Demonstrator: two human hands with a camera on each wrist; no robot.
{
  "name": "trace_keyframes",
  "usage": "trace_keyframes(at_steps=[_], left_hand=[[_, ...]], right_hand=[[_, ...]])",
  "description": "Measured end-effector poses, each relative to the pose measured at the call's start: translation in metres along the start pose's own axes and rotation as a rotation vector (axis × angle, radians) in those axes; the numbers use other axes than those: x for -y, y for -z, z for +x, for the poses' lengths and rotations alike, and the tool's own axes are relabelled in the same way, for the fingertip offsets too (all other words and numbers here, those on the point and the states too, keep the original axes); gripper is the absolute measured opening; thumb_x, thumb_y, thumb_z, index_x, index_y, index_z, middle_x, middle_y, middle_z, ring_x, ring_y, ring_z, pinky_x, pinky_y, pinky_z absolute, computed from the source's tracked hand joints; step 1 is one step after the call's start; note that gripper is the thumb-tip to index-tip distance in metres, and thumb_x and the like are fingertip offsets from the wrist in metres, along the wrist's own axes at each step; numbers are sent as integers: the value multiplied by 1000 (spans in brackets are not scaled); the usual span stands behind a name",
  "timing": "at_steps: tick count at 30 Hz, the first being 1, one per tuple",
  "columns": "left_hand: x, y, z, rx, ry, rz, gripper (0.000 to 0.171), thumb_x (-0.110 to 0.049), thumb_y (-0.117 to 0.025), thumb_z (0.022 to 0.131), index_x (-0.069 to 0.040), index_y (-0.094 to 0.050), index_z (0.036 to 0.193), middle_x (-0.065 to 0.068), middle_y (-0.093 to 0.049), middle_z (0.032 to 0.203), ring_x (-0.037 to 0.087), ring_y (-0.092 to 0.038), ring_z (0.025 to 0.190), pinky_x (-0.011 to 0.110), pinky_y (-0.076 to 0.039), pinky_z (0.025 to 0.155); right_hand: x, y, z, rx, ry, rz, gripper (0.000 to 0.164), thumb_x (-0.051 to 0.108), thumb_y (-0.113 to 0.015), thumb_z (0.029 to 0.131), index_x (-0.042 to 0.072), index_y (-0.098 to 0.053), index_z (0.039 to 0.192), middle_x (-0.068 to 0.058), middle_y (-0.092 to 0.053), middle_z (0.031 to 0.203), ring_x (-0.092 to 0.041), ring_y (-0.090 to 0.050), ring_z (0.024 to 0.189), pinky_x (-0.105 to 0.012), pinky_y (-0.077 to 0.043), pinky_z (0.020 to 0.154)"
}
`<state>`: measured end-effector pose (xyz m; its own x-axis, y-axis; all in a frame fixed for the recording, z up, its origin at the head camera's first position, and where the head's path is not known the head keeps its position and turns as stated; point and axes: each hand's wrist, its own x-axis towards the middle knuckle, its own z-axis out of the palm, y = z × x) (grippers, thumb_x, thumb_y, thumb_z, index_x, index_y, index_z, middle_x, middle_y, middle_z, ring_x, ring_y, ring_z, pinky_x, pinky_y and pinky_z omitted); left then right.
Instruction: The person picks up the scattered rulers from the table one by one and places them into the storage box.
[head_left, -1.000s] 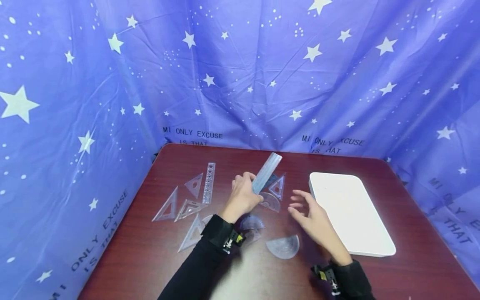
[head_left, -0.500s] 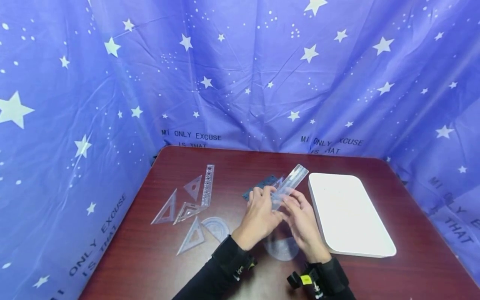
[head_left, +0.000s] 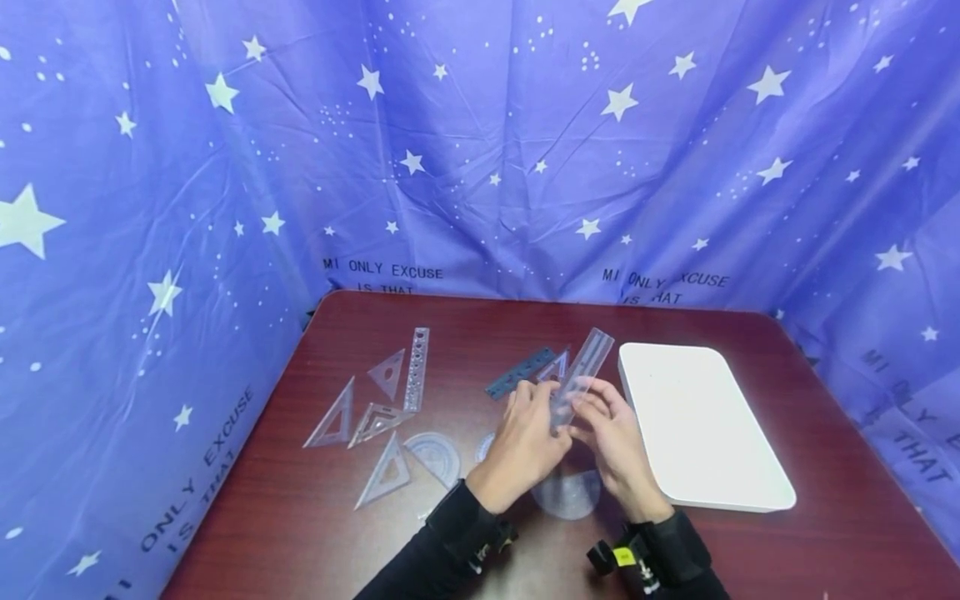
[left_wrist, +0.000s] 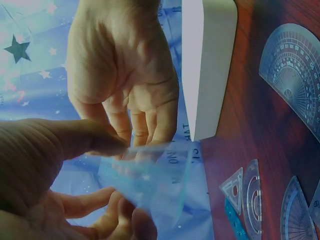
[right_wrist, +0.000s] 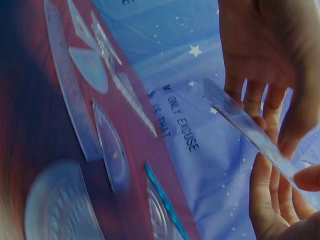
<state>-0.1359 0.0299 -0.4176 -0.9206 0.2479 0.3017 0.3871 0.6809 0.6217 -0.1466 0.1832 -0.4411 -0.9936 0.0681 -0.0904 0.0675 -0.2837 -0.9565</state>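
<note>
Grip: left hand pinches the clear ruler — right hand has thumb and fingers on it too, whereas a second ago the right was apart and only the left held it.
Backdrop: starry curtain, purple-blue; dark capitals read "MI ONLY EXCUSE IS THAT", repeated along the bottom, some lost in folds.
Tabletop: glossy red-brown table, transparent drawing tools scattered over it.
White piece: round-cornered slab, right of the hands, unmoved since the earlier frames.
Held piece: lifted off the table and tilted, top end near the slab's left edge; over the past second it has shifted rightward. See-through, pale bluish, markings too blurred to read.
Teal piece: pierced teal ruler beyond the left hand — more of it shows than a second ago.
Half-disc: clear protractor between the wrists, figures unreadable from here.
</note>
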Motion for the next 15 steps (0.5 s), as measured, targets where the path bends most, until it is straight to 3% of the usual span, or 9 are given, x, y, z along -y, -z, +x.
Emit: trace_keyframes(at_steps=[9, 15], left_hand=[[0, 9, -6, 91, 21, -89, 57, -14, -81, 90, -9, -63, 144, 9, -64, 124, 21, -66, 107, 31, -58, 89], [14, 12, -10, 93, 38, -71, 53, -14, -80, 91, -9, -64, 142, 10, -64, 126, 25, -66, 113, 38, -59, 97]], right_hand=[[32, 34, 10, 112, 91, -212, 25, -6, -59, 104, 6, -62, 126, 8, -78, 97, -8, -72, 83, -29, -66, 73], [67, 66, 27, 171, 200, -503, 25, -8, -54, 104, -12, -56, 129, 11, -76, 94, -5, -72, 83, -27, -65, 73]])
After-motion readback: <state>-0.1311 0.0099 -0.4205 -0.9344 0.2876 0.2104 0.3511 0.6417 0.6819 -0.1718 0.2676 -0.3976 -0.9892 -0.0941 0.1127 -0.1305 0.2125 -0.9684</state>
